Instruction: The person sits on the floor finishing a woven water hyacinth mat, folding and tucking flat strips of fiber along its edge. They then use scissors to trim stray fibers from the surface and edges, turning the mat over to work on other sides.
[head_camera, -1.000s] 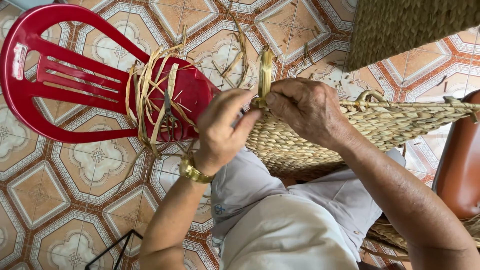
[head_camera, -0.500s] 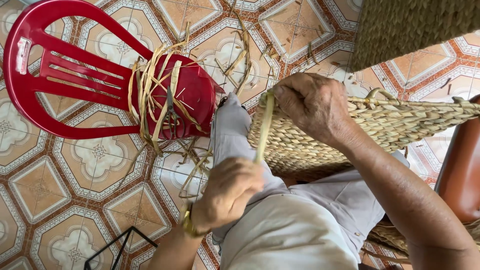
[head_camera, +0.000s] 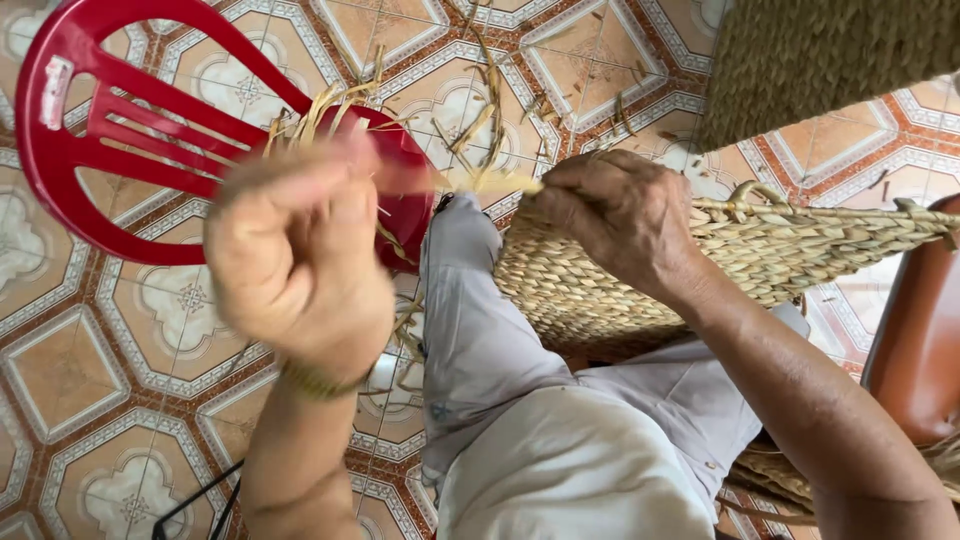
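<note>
Soft, even daylight, with no hard shadows or glare. The left hand (head_camera: 300, 265) is motion-blurred; beyond its fingers everything stays sharp.

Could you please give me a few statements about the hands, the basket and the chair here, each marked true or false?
1. The right hand rests on the rim of the woven basket. True.
2. The left hand is blurred, closed in a fist. True.
3. The plastic chair is blue. False: it is red.
4. Loose straw strands lie on the chair. True.
5. The floor is bare concrete. False: it is patterned tile.
</note>
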